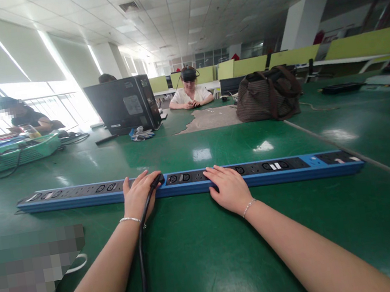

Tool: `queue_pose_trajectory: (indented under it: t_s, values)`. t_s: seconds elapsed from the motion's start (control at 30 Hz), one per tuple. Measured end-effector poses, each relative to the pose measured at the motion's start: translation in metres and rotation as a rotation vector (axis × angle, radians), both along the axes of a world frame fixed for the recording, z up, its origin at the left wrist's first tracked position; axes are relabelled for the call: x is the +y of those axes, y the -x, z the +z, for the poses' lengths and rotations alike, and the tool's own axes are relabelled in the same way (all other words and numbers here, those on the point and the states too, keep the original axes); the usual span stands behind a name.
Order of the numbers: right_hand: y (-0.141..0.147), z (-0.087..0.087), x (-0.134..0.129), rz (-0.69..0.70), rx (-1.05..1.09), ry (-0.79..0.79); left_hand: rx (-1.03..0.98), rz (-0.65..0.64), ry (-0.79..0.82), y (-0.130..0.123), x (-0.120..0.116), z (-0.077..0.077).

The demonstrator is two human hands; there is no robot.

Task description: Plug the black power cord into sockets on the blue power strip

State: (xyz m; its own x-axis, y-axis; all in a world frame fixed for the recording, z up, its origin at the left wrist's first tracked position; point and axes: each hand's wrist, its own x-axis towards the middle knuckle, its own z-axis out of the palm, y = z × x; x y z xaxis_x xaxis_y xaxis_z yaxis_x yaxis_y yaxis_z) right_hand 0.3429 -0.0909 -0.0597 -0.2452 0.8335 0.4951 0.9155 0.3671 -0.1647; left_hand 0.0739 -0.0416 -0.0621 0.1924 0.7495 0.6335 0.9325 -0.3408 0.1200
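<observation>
A long blue power strip (216, 187) with black sockets along its top lies across the green table in front of me. At its middle, my left hand (138, 197) holds a black plug (158, 180) against the socket face; how deep the plug sits cannot be seen. From the plug, a black cable (142, 258) runs back over my wrist and down toward me. My right hand (229, 187) grips the strip just right of the middle, fingers over the top and thumb at the front side.
Across the green table (199, 264) sits a person (190, 92) in a headset. A black computer case (125, 105), gloves (141, 133) and a brown bag (266, 95) stand farther back. A green basket (18, 154) with cables is at left. A blurred-out patch covers the lower left.
</observation>
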Motion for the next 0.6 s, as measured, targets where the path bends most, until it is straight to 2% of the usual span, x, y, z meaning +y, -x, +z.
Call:
queue_pose_trajectory:
  t_s: [0.3, 0.6]
  values:
    - [0.0001, 0.0005, -0.0003, 0.002, -0.004, -0.003, 0.08, 0.021, 0.124, -0.0011, -0.0049, 0.0071]
    - [0.0005, 0.0019, -0.0007, 0.001, 0.002, 0.006, 0.084, -0.015, 0.129, 0.0024, -0.0026, 0.0065]
